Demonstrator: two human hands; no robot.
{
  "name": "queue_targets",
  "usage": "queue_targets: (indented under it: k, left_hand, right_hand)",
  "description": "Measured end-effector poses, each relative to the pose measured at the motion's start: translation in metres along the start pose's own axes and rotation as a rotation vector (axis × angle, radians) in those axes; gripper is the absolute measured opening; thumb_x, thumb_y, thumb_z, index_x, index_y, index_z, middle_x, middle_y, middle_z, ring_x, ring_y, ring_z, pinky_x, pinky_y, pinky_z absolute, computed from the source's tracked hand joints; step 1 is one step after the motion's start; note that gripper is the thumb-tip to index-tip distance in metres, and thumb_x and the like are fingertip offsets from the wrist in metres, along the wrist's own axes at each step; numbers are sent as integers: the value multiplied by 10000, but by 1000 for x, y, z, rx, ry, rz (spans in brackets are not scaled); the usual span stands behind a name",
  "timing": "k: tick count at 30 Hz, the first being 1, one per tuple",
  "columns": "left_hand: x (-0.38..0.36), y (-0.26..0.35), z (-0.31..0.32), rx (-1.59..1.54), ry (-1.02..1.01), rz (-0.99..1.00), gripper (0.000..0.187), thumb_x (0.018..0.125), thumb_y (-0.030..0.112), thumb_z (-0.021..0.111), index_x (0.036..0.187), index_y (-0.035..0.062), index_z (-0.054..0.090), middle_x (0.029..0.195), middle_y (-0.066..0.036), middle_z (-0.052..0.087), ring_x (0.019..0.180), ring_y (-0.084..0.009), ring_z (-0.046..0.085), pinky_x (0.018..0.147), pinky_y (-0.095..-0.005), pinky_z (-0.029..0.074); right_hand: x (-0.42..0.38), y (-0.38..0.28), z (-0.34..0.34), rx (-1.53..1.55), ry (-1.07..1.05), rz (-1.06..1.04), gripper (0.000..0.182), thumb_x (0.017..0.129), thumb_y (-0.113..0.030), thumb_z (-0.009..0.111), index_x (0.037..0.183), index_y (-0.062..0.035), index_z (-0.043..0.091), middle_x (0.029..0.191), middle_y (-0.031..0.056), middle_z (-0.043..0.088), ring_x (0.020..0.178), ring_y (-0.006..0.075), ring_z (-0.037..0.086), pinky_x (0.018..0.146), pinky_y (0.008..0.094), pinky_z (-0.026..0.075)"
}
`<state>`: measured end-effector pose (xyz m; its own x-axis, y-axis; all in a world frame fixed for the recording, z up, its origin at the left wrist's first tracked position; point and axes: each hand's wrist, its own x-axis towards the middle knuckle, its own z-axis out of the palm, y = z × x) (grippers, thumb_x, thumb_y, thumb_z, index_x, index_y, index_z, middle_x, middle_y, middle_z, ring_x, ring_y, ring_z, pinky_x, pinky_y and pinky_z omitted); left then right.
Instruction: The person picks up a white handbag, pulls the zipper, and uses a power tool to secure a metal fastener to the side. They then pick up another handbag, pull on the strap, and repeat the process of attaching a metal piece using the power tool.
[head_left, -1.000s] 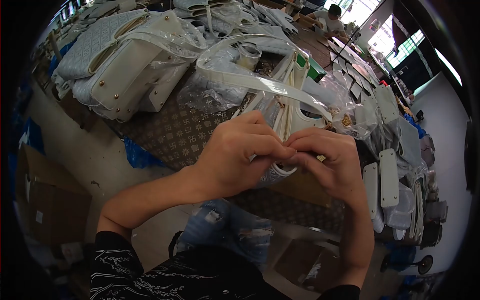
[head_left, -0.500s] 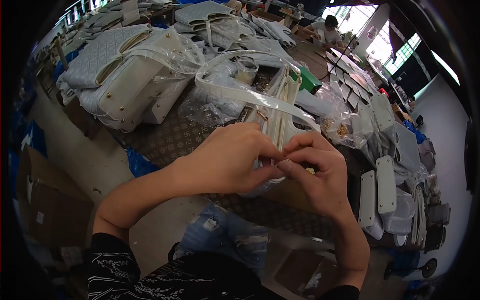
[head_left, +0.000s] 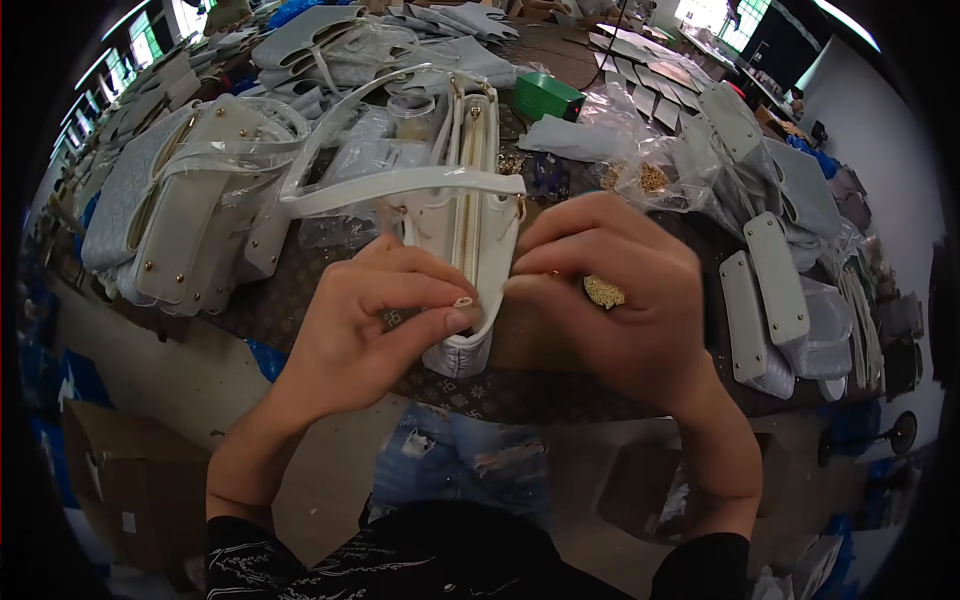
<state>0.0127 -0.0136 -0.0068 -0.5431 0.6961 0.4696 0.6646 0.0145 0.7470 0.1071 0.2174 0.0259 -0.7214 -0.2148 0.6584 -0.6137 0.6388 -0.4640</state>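
A white handbag (head_left: 504,235) stands upright on the table in front of me, its long gold zipper (head_left: 467,200) pointing toward me and its strap (head_left: 400,186) arched across the top. At the zipper's near end, my left hand (head_left: 375,325) pinches a small pale tab (head_left: 462,302) between thumb and forefinger. My right hand (head_left: 620,300) is beside the bag's right edge, closed, with a tiny gold-coloured piece (head_left: 553,273) at the fingertips. A cluster of small gold metal pieces (head_left: 604,291) shows in its palm. Their exact kind is too small to make out.
Finished-looking white bags (head_left: 190,215) in plastic lie at left. A green box (head_left: 548,97) sits behind the handbag. To its right, a clear plastic bag holds gold pieces (head_left: 652,178). More white bags (head_left: 770,290) stand at the table's right; a cardboard box (head_left: 135,460) is on the floor.
My hands were together at the bag's near end; now they are apart, the right one moved off to the right. The view has turned, and the bag's near end now shows.
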Motion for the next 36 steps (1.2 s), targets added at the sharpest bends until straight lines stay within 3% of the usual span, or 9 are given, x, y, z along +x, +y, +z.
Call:
queue_targets:
  k: [2, 5, 7, 10, 16, 24, 27, 29, 36]
  left_hand:
    - [-1, -3, -3, 11, -5, 19, 96, 869, 51, 810, 963, 33, 814, 972, -68, 775, 885, -217, 648, 835, -347, 495]
    - [-2, -2, -2, 6, -1, 11, 86, 865, 42, 813, 950, 30, 814, 975, -68, 776, 890, -210, 650, 810, -336, 495]
    - [-2, -2, -1, -14, 3, -10, 85, 861, 38, 817, 946, 34, 815, 971, -65, 774, 898, -206, 655, 799, -330, 496]
    - [-1, -4, 0, -35, -5, -24, 90, 857, 32, 819, 947, 33, 814, 973, -60, 767, 900, -202, 660, 785, -331, 499]
    - [-6, -6, -1, -72, 35, -21, 98, 856, 26, 817, 952, 34, 804, 985, -62, 753, 899, -222, 659, 786, -349, 507]
    - [-7, -9, 5, -88, 59, 27, 123, 855, 39, 839, 973, 52, 806, 988, -42, 749, 870, -213, 651, 764, -346, 505]
    - [-9, -10, 8, -89, 105, 51, 118, 864, 54, 837, 977, 52, 800, 991, -44, 747, 879, -228, 642, 771, -353, 503]
    - [-9, -11, 10, -87, 123, 64, 111, 872, 64, 833, 975, 49, 796, 990, -45, 746, 892, -233, 644, 781, -356, 504]
    - [-10, -14, 18, -81, 156, 53, 102, 919, 156, 775, 886, 60, 765, 948, -34, 712, 912, -286, 642, 800, -409, 529]
  right_hand:
    - [-14, 20, -14, -6, 280, 142, 69, 893, -17, 784, 946, 3, 744, 946, 72, 716, 780, 145, 684, 663, 288, 534]
    - [-56, 64, -4, -65, 198, 511, 112, 910, -22, 765, 1019, -1, 747, 929, 118, 718, 789, 213, 697, 720, 326, 555]
    - [-94, 103, 28, -171, -5, 512, 181, 910, -25, 763, 1091, -14, 745, 1048, 116, 724, 866, 231, 714, 777, 335, 566]
    - [-123, 136, 65, -187, -55, 539, 203, 889, -37, 769, 1092, -34, 761, 1036, 150, 707, 909, 325, 705, 819, 391, 566]
    - [-124, 154, 75, -234, -126, 540, 164, 871, -66, 774, 1034, -61, 778, 978, 142, 644, 891, 349, 674, 782, 441, 551]
    - [-117, 147, 68, -274, -100, 407, 119, 932, -97, 754, 1032, -35, 772, 992, 157, 689, 870, 349, 696, 777, 419, 559]
    - [-99, 115, 42, -164, 2, 618, 98, 961, -55, 719, 1032, -1, 760, 1031, 149, 736, 838, 281, 736, 758, 363, 575]
    - [-83, 87, 20, 241, 109, 793, 93, 944, 10, 717, 1030, 26, 749, 1047, 132, 749, 836, 204, 741, 751, 312, 581]
    - [-24, 1, -24, 176, 110, 470, 173, 871, 81, 751, 1034, 23, 763, 1024, 107, 737, 851, 148, 698, 753, 256, 551]
